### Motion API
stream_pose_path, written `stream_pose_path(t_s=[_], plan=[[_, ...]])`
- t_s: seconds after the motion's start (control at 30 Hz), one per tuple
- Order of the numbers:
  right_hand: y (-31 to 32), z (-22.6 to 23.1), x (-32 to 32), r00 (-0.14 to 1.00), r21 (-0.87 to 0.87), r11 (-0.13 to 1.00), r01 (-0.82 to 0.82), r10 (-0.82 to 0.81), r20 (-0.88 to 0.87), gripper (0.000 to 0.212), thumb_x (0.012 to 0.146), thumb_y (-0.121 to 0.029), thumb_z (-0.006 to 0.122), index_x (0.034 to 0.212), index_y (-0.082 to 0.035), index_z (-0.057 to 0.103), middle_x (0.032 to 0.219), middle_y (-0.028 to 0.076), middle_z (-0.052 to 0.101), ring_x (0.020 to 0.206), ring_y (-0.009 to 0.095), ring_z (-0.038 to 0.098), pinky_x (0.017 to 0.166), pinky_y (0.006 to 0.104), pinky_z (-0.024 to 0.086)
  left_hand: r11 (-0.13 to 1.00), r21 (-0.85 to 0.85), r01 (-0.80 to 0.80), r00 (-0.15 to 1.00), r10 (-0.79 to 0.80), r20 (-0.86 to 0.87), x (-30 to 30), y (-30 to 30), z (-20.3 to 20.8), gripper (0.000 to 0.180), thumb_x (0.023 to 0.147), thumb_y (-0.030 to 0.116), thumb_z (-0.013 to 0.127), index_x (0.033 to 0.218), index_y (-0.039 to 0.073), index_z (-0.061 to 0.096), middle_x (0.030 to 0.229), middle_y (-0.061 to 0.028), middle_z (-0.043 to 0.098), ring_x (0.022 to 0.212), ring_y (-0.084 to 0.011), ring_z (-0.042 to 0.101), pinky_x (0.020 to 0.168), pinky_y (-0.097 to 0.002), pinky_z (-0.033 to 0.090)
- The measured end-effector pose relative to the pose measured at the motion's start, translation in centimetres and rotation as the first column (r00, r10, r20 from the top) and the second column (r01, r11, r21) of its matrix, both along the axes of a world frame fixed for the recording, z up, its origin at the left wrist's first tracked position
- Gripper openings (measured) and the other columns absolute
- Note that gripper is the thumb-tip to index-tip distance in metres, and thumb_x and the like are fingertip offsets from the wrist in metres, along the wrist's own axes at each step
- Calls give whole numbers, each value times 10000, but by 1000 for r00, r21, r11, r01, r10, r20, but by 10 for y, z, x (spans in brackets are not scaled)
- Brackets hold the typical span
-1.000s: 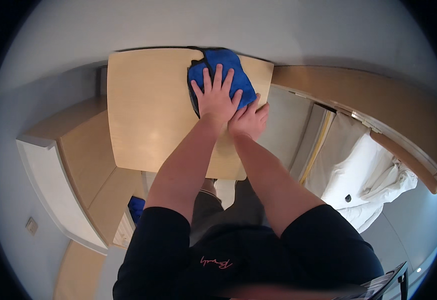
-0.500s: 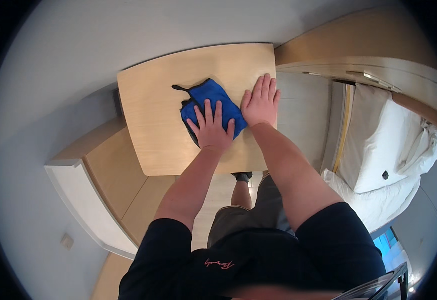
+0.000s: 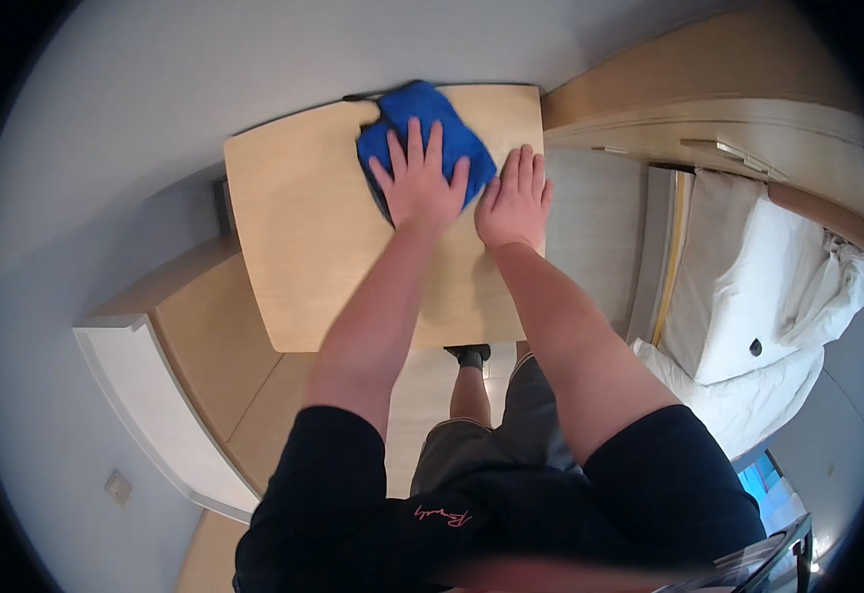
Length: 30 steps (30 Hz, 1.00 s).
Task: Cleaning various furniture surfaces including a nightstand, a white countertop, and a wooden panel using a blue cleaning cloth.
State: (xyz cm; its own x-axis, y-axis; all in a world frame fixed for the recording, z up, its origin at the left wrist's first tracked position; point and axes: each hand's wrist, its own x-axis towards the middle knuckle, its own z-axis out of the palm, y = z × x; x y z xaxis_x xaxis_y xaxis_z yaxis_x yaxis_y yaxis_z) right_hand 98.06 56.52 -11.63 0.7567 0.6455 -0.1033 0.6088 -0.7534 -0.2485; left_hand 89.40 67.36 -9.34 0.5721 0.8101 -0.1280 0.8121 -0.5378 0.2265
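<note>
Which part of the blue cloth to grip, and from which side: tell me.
Probably pinch the blue cloth by its right corner, coming from the right: that corner lies uncovered beside the right hand, while the left hand spreads over the middle.

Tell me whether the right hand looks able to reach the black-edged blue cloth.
Likely yes: the right hand rests close beside the blue cloth on the pale wooden table, with nothing visible between them; the left hand covers only part of it.
</note>
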Motion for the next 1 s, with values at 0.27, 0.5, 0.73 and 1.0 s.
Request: stream_pose_path(t_s=[0.27, 0.5, 0.73, 1.0], plan=[[0, 3, 2, 1000, -97, 995, 2, -3, -14, 620, 1076, -356, 347, 1631, -81, 318, 1729, 75, 246, 1605, 283, 176, 1254, 535, 199, 985, -168, -27, 987, -1, -159, -106, -106, 4, 759, 994, 559, 526, 1639, 203, 345, 1735, -123, 201, 1579, -449, 155, 1212, -719, 64], [2, 4, 1, 999, -71, 997, -9, 7, -32, 616, 1070, -339, 348, 1624, -70, 325, 1721, 98, 260, 1599, 307, 190, 1239, 527, 212, 979, -67, -190, 974, 180, -136, -52, -64, 1, 748, 1011, 547, 500, 1646, 193, 323, 1742, -107, 186, 1587, -426, 140, 1231, -685, 73], [0, 4, -3, 1000, -70, 998, 7, -7, 2, 615, 1066, -336, 375, 1621, -73, 340, 1722, 75, 268, 1596, 286, 207, 1228, 540, 234, 998, -58, -12, 1000, 12, 3, 9, 6, 3, 726, 1006, 549, 515, 1629, 211, 359, 1731, -85, 231, 1581, -408, 186, 1235, -677, 108], [-2, -1, 2, 999, -29, 1000, 6, -5, 32, 611, 1068, -344, 363, 1618, -80, 350, 1710, 82, 298, 1593, 290, 212, 1228, 524, 234, 998, -49, -29, 998, 32, 62, -50, -48, 0, 701, 984, 510, 584, 1586, 181, 440, 1687, -135, 317, 1540, -458, 253, 1203, -711, 144]])
